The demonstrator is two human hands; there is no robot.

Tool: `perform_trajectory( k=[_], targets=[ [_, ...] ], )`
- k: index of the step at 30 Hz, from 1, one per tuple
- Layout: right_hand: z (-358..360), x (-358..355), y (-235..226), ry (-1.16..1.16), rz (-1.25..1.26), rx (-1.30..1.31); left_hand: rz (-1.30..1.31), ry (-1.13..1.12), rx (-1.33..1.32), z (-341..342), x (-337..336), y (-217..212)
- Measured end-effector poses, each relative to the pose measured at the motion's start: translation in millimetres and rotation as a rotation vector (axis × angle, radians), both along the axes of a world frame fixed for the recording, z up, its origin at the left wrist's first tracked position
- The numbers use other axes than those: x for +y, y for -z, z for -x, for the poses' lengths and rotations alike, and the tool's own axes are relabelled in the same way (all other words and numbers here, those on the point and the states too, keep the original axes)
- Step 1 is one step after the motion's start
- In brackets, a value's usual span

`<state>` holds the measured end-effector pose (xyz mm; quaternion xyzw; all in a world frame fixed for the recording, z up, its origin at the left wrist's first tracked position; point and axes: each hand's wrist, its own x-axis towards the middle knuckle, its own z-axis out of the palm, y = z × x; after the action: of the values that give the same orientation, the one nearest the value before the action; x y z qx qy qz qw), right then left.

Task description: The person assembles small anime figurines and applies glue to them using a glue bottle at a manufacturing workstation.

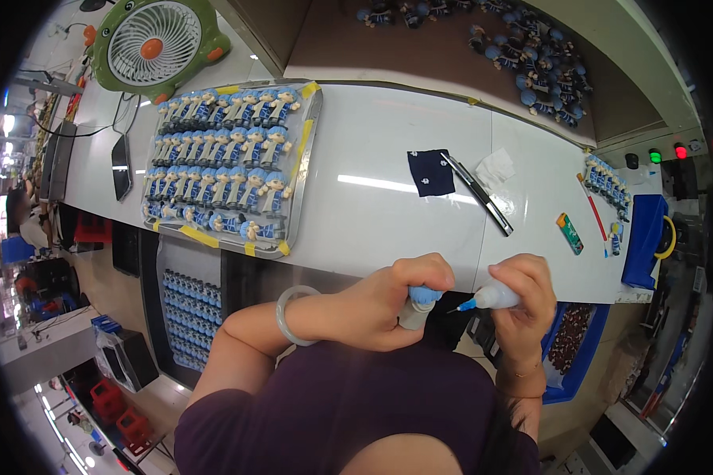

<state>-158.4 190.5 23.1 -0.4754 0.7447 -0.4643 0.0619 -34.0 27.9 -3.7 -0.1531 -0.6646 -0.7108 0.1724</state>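
Note:
My left hand (376, 309), with a pale bangle at the wrist, is closed round a small figurine (425, 295). Its light blue top and a pale part below show between my thumb and fingers. My right hand (528, 307) grips a small white squeeze bottle (499, 296). The bottle's blue needle tip (468, 304) points left toward the figurine, with a small gap between them. Both hands are just off the table's front edge. Left of them, a tray (306, 158) edged with yellow tape bears rows of blue-haired figurines (236, 146).
On the white table (372, 222) lie a dark cloth (430, 172), a black-and-silver pen-like tool (483, 199), a white tissue (497, 167) and a green lighter (569, 233). A green fan (151, 49) stands far left. More figurines (543, 67) fill the shelf. A blue bin (596, 348) is below right.

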Motion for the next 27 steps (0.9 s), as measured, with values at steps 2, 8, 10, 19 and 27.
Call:
perform_trajectory(
  k=[2, 8, 10, 19, 27],
  targets=[
    [-1.2, 0.8, -2.7, 0.05, 0.016, 0.136, 0.031, -0.012, 0.004, 2.2, -0.6, -4.6],
    [-8.0, 6.5, -13.6, 0.175, -0.029, 0.491, 0.009, -0.026, 0.013, -1.2, 1.5, 1.4],
    [-9.1, 8.6, -15.5, 0.187, -0.063, 0.564, 0.014, -0.032, 0.002, -2.1, 2.2, 2.6],
    [-10.4, 10.9, -19.1, 0.201, -0.108, 0.641, 0.091, -0.077, -0.042, -2.6, 4.2, -0.6],
    [-9.7, 11.3, -19.0, 0.185, -0.127, 0.652, 0.102, -0.074, -0.057, -3.3, 4.5, 2.2]
  ],
)
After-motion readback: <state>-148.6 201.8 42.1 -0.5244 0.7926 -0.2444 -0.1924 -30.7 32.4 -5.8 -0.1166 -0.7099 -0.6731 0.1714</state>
